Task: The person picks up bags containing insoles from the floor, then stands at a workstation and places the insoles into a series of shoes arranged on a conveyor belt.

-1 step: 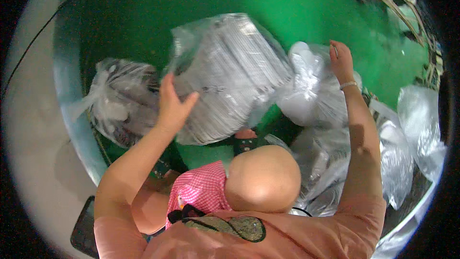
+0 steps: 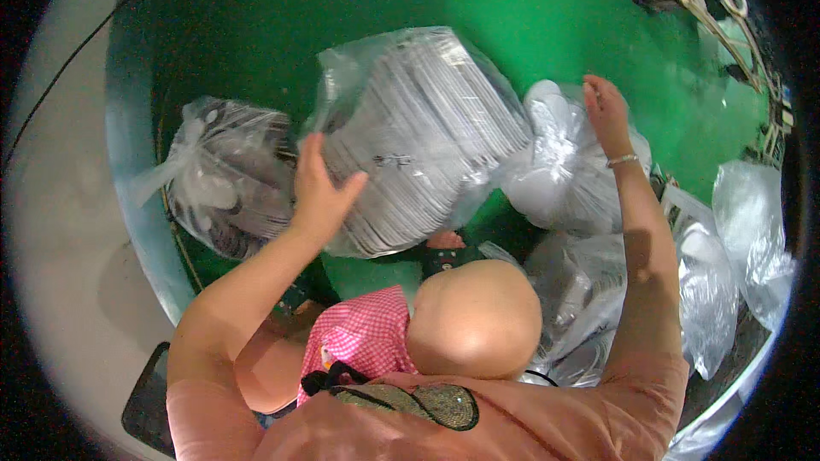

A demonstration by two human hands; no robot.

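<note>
Since the earlier frame: nothing shifts that I can see; both arms and every bag sit exactly as they did.
Nearest to me: my pink-checked garment [image 2: 363,337] and a bent knee [image 2: 474,318] fill the bottom of the view.
Left hand [image 2: 320,192]: open, fingers spread, palm pressed flat against the near-left face of the big clear bag of stacked grey trays [image 2: 427,137]; it touches the bag but does not close around it.
Right hand [image 2: 608,111]: open, fingers loosely extended, held over the top of the white knotted bag [image 2: 551,162]; I cannot tell whether it touches the plastic.
Where the tray bag lies: straight ahead of my left hand and a little to its right, on the green floor [image 2: 530,17], between the two hands.
Long axis: the stack runs on a slant, from near-left to far-right, leaning away from me.
Nearer hand: the left, already on it; the right is well apart from it, beyond the white bag.
Left side: one clear knotted bag of dark parts [image 2: 226,179] against the pale blue rim [image 2: 128,162].
Right side: a heap of crumpled clear bags [image 2: 735,239], near my right elbow.
Count: two hands, one tray bag, one white bag, one dark-parts bag; at least three bags in the heap, I cannot separate them for sure.
</note>
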